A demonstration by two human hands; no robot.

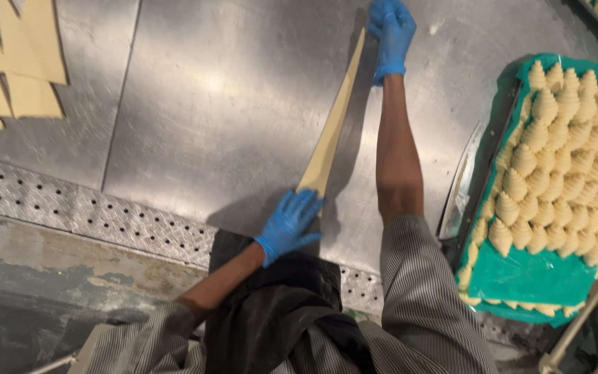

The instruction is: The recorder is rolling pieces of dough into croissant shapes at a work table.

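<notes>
A worker in blue gloves is stretching a long dough triangle (331,121) across the steel bench (230,90) at frame centre, left hand (288,225) fingers pinning its wide base, right hand (390,34) fingers pinching its tip. Judging by the shaped pieces on the green tray (520,277) at right, rolling looks next, calling for even tension.

dough sheets (15,62): cut by left edge | tray (520,277): cut by right edge | dough tip under hands

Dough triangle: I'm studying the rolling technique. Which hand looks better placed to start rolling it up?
Probably the left hand: it presses the wide base of the dough triangle near the body. The right hand, arm outstretched, only pins the narrow tip.
</notes>
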